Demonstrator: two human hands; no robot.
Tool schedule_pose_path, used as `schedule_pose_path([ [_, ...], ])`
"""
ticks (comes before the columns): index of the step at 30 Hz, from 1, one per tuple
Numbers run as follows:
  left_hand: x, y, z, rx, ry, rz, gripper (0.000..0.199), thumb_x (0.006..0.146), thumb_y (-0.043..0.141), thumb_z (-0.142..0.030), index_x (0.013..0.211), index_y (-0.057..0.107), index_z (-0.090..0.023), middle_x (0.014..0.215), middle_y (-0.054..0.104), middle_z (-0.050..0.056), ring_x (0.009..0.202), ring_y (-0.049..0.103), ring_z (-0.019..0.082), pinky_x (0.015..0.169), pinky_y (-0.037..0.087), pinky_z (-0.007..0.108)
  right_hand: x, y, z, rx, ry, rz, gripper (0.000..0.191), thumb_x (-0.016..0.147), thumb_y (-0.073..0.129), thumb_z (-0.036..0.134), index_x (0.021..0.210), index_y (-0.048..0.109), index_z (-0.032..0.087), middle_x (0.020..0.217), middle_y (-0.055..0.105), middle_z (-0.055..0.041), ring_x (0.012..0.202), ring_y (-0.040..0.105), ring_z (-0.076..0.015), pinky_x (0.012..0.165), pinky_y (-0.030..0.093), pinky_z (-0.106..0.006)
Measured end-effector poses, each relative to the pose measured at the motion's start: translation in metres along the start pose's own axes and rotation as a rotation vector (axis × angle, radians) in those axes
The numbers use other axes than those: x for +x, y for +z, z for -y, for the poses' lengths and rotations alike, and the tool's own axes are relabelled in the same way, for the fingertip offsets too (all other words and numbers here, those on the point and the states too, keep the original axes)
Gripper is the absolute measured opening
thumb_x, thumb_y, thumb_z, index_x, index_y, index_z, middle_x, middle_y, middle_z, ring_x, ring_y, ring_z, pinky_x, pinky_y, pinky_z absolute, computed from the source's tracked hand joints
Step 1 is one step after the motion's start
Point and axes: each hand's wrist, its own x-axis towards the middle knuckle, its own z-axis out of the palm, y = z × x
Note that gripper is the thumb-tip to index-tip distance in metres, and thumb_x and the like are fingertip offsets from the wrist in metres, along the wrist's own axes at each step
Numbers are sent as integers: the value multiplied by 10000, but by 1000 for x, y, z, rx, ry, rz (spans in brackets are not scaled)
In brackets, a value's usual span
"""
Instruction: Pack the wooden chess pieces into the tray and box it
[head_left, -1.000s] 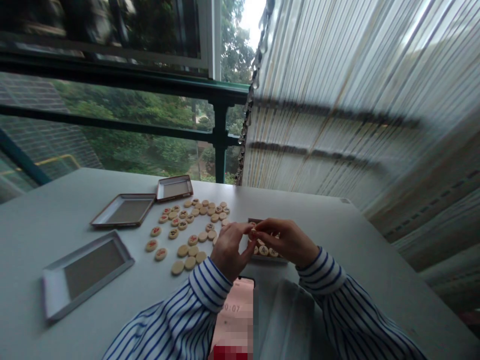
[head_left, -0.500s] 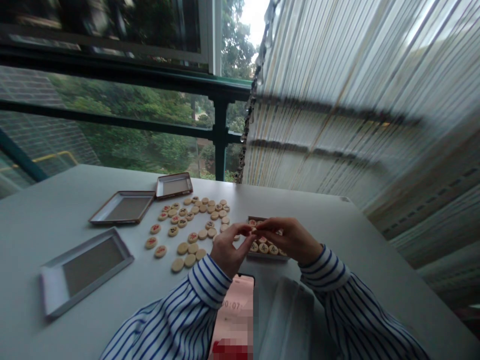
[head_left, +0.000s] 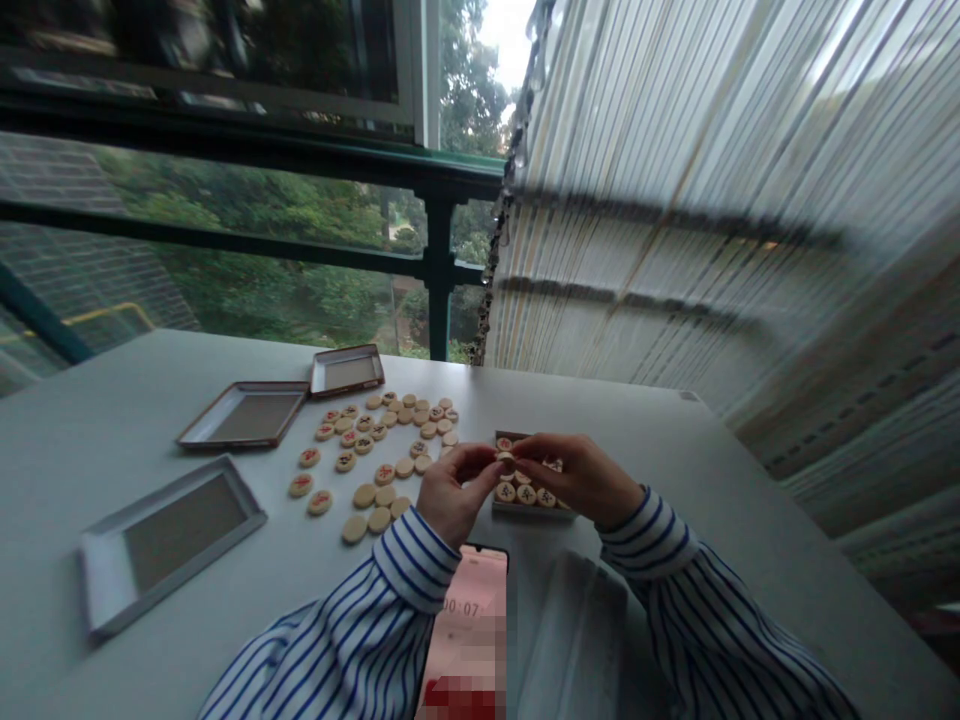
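A round wooden piece (head_left: 505,458) is pinched between the fingertips of my left hand (head_left: 455,490) and my right hand (head_left: 577,477), which meet over the left part of a shallow box (head_left: 534,511). Rows of round pieces with red or dark characters sit in this box, partly covered by my right hand. Left of my hands, several loose pieces lie spread on the white table, such as a red-marked one (head_left: 319,502) and a blank-faced one (head_left: 355,529).
Three shallow trays stand on the left: a white one (head_left: 176,540), a brown-edged one (head_left: 247,415) and a smaller one (head_left: 346,370). A phone (head_left: 471,620) lies below my left hand, beside a translucent plastic sheet or bag (head_left: 574,640). A string curtain (head_left: 637,200) hangs behind.
My left hand has shifted slightly left and its fingers have changed position. The pinched piece now shows more clearly between both hands.
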Motion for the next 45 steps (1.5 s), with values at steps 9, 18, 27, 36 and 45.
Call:
schedule_pose_path([
  [9, -1, 2, -3, -63, -58, 11, 197, 658, 657, -258, 821, 658, -148, 767, 693, 47, 718, 646, 162, 695, 522, 259, -1, 3, -3, 34, 25, -31, 201, 805, 499, 289, 898, 636, 173, 758, 657, -29, 660, 573, -109, 627, 452, -235],
  [18, 0, 3, -10, -166, -155, -25, 198, 628, 682, -269, 761, 667, -123, 692, 689, 48, 660, 637, 154, 662, 520, 265, -1, 3, -2, 21, -20, -63, 173, 796, 513, 249, 900, 631, 177, 774, 658, -33, 687, 585, -116, 653, 460, -243],
  [27, 3, 3, -11, -336, -252, -37, 253, 571, 721, -274, 754, 656, -112, 702, 686, 49, 659, 634, 150, 688, 523, 290, 0, 3, 0, -125, -157, -57, 234, 766, 557, 269, 984, 595, 190, 842, 645, -49, 783, 575, -141, 726, 442, -287],
  [36, 1, 4, -13, -395, -275, -25, 260, 558, 730, -264, 748, 647, -108, 696, 685, 46, 648, 636, 148, 690, 525, 293, 0, 4, -3, -242, -219, -72, 227, 786, 533, 276, 989, 589, 192, 889, 621, -72, 833, 547, -163, 747, 436, -308],
  [45, 2, 0, -6, -208, -195, -35, 260, 628, 672, -316, 800, 648, -123, 728, 680, 52, 663, 632, 147, 680, 515, 277, -1, 2, 1, -275, -148, -94, 244, 807, 495, 314, 968, 612, 173, 860, 630, -80, 794, 557, -158, 739, 440, -301],
])
